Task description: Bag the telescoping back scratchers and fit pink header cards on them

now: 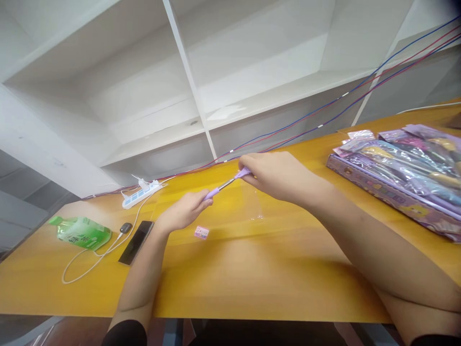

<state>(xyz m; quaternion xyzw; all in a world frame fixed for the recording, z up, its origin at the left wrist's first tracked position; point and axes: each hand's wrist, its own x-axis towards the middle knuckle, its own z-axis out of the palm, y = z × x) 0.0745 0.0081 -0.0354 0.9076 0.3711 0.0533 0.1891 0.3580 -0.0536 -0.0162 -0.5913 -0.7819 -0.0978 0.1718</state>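
Both hands are up over the desk, holding a thin purple stick with a bare metal middle section between them; I cannot make out its exact kind. My left hand is closed on its lower left purple end. Round the upper right purple end, the fingers of my right hand are closed, hiding part of that end. The stick slants up to the right. On the desk just below my left hand lies a small pink printed card. A clear plastic wrapper rests beneath my right hand.
At the right stands a purple printed box with several plastic-wrapped items. To the left are a green bottle on its side, a black phone, a white cable and a power strip. Shelves rise behind the desk.
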